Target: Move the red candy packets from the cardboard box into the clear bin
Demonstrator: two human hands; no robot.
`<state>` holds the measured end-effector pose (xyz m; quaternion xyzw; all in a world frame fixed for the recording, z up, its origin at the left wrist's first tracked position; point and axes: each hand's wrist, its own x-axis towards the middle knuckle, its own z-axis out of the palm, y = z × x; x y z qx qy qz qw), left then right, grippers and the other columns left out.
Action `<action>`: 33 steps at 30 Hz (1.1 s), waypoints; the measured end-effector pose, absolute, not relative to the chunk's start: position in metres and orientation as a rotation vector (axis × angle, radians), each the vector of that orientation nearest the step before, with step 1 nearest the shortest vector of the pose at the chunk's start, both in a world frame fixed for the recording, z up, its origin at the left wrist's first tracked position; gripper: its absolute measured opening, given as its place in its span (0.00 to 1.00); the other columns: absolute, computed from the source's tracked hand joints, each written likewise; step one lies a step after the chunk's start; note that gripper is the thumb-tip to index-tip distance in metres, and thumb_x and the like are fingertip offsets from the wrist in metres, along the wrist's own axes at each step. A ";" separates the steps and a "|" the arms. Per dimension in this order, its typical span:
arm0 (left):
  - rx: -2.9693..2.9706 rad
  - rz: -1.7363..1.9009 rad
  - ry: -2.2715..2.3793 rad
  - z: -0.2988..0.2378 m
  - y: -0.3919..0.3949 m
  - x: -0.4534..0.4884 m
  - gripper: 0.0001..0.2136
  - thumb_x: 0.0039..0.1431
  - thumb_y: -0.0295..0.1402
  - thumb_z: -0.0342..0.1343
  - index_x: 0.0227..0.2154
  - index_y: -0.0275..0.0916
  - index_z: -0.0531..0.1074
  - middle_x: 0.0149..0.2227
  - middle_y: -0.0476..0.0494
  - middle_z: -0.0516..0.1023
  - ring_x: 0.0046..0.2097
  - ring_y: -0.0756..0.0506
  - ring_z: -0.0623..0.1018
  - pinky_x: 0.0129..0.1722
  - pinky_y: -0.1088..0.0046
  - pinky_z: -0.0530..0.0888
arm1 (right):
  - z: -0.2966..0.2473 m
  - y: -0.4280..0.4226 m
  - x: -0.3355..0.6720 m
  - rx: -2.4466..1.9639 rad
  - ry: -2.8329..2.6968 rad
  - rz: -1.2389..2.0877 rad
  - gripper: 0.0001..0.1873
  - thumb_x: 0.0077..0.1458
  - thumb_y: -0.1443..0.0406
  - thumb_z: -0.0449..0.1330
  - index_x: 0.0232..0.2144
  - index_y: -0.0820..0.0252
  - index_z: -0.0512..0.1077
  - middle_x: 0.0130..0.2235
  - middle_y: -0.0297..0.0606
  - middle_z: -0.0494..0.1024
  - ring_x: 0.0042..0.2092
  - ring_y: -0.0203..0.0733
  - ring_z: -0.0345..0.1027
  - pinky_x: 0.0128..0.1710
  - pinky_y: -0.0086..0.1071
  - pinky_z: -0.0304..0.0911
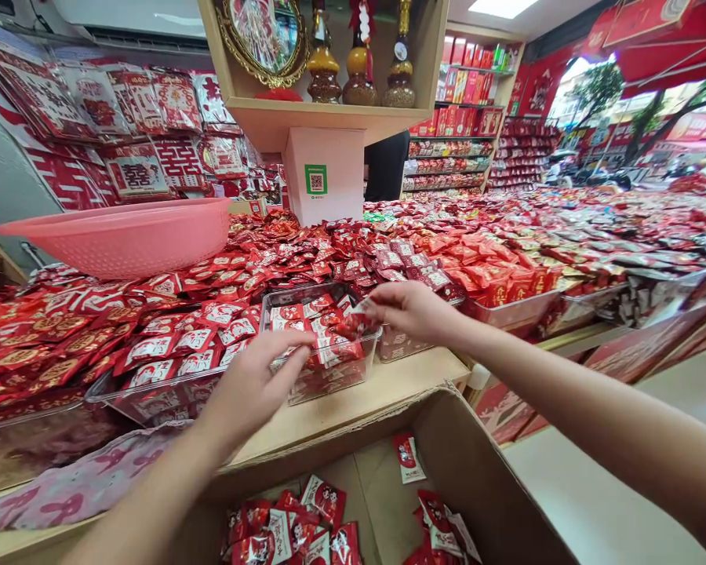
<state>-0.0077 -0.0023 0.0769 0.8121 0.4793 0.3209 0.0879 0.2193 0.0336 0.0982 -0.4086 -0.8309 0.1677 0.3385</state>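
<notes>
My left hand (257, 383) hovers over the near edge of a clear plastic bin (306, 392), fingers curled and pinched together; what they hold is hidden. My right hand (409, 308) reaches over the same bin from the right, pinching a red-and-white candy packet (353, 318). The bin is filled with similar red-and-white candy packets (306, 310). Below my arms, an open cardboard box (476, 471) holds more of these packets (294, 526) on its bottom.
A pink plastic basket (123, 235) rests on heaps of red packets (64, 329) at left. Red sweets (506, 243) cover the long counter to the right. A pink post with a green QR sticker (316, 179) stands behind. A wooden ledge (353, 408) fronts the bins.
</notes>
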 end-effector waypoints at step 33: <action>1.714 1.163 0.895 0.105 0.039 0.066 0.18 0.37 0.31 0.64 0.34 0.38 0.66 0.27 0.53 0.75 0.28 0.51 0.76 0.33 0.74 0.72 | 0.093 0.051 0.203 -0.646 -1.601 1.058 0.11 0.39 0.64 0.61 0.25 0.66 0.66 0.25 0.32 0.69 0.26 0.30 0.61 0.27 0.26 0.59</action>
